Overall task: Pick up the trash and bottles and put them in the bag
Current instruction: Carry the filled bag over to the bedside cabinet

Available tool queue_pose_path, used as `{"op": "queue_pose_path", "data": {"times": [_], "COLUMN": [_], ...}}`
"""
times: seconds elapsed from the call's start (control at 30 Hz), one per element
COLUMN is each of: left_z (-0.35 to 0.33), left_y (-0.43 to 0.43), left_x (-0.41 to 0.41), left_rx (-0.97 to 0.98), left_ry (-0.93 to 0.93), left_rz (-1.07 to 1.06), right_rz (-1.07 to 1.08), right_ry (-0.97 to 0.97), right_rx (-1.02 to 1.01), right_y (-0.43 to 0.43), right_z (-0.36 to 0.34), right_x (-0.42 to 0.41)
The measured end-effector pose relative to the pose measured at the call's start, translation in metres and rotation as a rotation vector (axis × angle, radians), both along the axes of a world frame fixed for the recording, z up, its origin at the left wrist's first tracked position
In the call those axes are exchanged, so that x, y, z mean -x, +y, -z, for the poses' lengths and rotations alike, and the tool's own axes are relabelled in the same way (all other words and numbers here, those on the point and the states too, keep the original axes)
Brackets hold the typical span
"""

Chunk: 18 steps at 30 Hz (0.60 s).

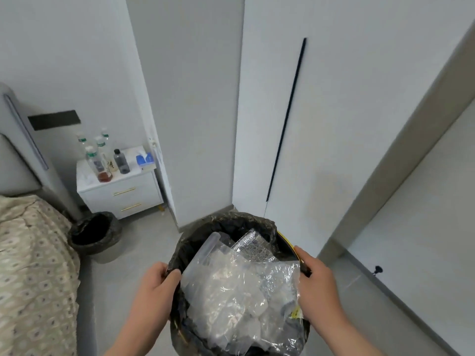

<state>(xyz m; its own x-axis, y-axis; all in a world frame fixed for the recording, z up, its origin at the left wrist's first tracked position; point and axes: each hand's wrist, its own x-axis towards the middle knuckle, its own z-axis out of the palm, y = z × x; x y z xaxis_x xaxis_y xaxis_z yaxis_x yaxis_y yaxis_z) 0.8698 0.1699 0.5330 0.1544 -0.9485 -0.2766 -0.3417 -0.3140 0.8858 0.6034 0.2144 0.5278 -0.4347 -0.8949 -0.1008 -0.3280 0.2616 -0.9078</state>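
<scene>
**Bag held open at both rims**

L hand [156, 283] & R hand [317, 278] each clench fingers on opposite rim edges of the black plastic trash bag [231, 222]. Its mouth faces up, stuffed w/ crumpled clear plastic wrap [231, 286]. Clear plastic bottles [90, 154] stand on the white nightstand surface [86, 177], far left, well apart from the bag. A grey floor strip [108, 278] runs betw. the patterned bed edge [30, 265] & the bag. A round black-lined bin [93, 236] sits near the nightstand.

The left hand [156, 286] and the right hand [317, 281] are gripping opposite sides of the black bag [231, 222] at its rim, with clear plastic trash [231, 286] filling it. Several bottles [92, 155] are standing on the white nightstand's tabletop [86, 177]. A black-lined bin [93, 233] is sitting on the floor beside the bed [33, 265].
</scene>
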Motion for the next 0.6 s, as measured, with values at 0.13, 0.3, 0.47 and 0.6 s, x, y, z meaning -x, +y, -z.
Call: {"op": "queue_pose_path", "data": {"times": [0.13,0.3,0.47,0.6], "left_z": [-0.009,-0.005,0.000,0.006], "left_y": [0.005,0.010,0.021,0.027], "left_x": [0.052,0.143,0.251,0.334], "left_rx": [0.021,0.045,0.002,-0.014], "left_ry": [0.012,-0.013,-0.003,0.003], "left_rz": [0.170,0.406,0.590,0.696], "right_rz": [0.173,0.386,0.586,0.693], "right_ry": [-0.013,0.040,0.057,0.025], "right_rx": [0.005,0.003,-0.025,-0.019], "right_y": [0.050,0.110,0.163,0.187], "right_z": [-0.008,-0.026,-0.032,-0.033], "right_x": [0.042,0.103,0.178,0.236]}}
